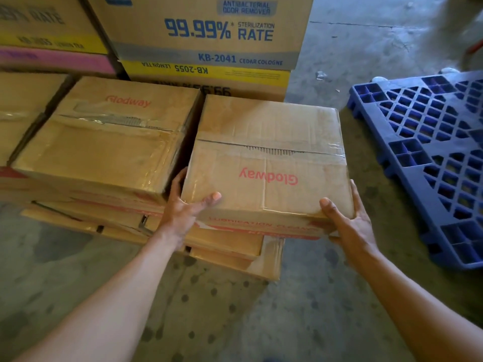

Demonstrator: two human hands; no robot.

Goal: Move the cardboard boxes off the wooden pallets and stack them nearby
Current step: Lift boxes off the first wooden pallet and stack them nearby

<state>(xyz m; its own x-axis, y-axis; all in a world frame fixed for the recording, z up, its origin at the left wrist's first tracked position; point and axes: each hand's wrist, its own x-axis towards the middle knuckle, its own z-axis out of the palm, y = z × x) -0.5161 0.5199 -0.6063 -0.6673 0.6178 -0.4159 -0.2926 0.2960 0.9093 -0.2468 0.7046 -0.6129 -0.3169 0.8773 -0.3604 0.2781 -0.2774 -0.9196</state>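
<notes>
Gripping Glodway box (pixel 264 163) at near corners | left hand (pixel 183 212), right hand (pixel 349 226): fingers were curled round it | blue pallet (pixel 409 151) lay near

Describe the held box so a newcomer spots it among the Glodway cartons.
Start at the blue plastic pallet on the right; left of it is a low stack of tan cartons. The held box is the rightmost top one. Unlike the neighbour box, its red Glodway logo reads upside down, and the left hand and right hand hold its near corners.
</notes>
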